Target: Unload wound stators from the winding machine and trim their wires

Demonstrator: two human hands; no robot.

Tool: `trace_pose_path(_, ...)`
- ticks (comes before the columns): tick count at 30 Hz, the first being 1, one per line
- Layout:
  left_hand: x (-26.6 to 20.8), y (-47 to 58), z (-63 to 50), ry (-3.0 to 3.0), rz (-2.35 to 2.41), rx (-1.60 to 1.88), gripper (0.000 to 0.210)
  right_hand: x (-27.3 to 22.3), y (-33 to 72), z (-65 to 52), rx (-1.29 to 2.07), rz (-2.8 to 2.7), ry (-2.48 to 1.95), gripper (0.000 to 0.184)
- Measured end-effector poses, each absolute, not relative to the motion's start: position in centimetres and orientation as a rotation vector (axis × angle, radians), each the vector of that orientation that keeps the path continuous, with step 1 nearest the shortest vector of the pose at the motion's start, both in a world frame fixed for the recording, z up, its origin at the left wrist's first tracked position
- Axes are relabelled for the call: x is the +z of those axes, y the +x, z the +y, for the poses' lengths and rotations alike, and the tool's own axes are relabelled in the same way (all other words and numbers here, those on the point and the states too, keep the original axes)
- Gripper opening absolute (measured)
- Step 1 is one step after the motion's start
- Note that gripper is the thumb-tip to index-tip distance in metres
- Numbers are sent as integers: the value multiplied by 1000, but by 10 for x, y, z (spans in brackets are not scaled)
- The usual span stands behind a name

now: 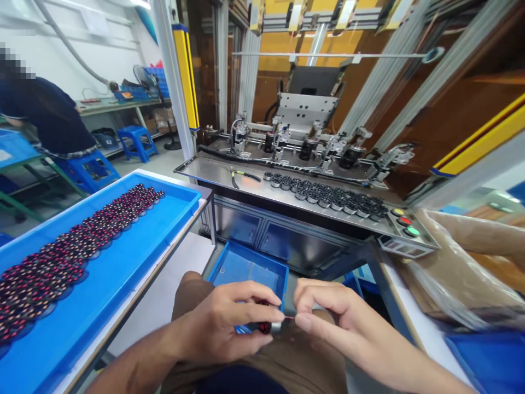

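Here's the left hand (223,314) with a wound part (264,326) gripped between thumb and fingers, held up over the lap (303,350); facing it, the right hand (336,312) pinches the tip of a fine red wire (289,317), a short stretch bridging the two; a tug too sharp could, I'd say, snap that strand or loosen the winding, and a slack left grip might let the part spin or drop towards the lower blue bin (246,262) (just a small pale ring (222,270) and a few scraps show in there); over on the left, the long blue tray (135,260) carries dense, overlapping rows of wound pieces (94,235), bare along its near side; a knock on those rows could scrape their windings, one against another; ahead, dark cores (324,194) crowd the metal tabletop (205,169) beside green-handled cutters (246,175); to the right, a cardboard box (443,224) wears a clear plastic liner (455,284), its contents impossible to make out from here.
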State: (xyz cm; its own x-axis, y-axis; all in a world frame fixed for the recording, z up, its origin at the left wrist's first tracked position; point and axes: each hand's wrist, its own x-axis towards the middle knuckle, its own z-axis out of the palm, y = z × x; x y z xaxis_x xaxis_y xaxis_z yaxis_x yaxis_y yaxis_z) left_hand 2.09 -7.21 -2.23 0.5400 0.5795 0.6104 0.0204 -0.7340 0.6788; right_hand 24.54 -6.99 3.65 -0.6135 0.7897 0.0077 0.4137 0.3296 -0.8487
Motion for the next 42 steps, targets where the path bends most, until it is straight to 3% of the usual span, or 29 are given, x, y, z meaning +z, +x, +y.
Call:
trace_pose_path(4,-32,3,-74,1894,441,1166,36,41,251,-29,1205,-2466,-984,42)
trace_pose_path(9,-55,-12,-67,1436,582,1328,33,37,223,77,353,-2419,-1340,22)
trace_pose_path(16,-56,-22,-58,1083,806,1574,21,4,130,217,107,-2272,-1638,48)
trace_pose_path(22,-52,-33,-54,972,900,1706,10,-21,101,242,162,-2252,-1863,44)
trace_pose_path(31,-51,-30,-47,890,896,1657,8,4,131,228,598,-2020,-1516,33)
trace_pose_path(36,-48,-25,-47,831,940,1553,8,-1,167,122,927,-1765,-1215,61)
trace_pose_path(39,-46,-16,-47,790,969,1472,16,-34,199,29,1280,-1400,-982,45)
trace_pose_path(42,-46,-1,-48,799,910,1407,28,-76,225,-48,1329,-1396,-1063,42)
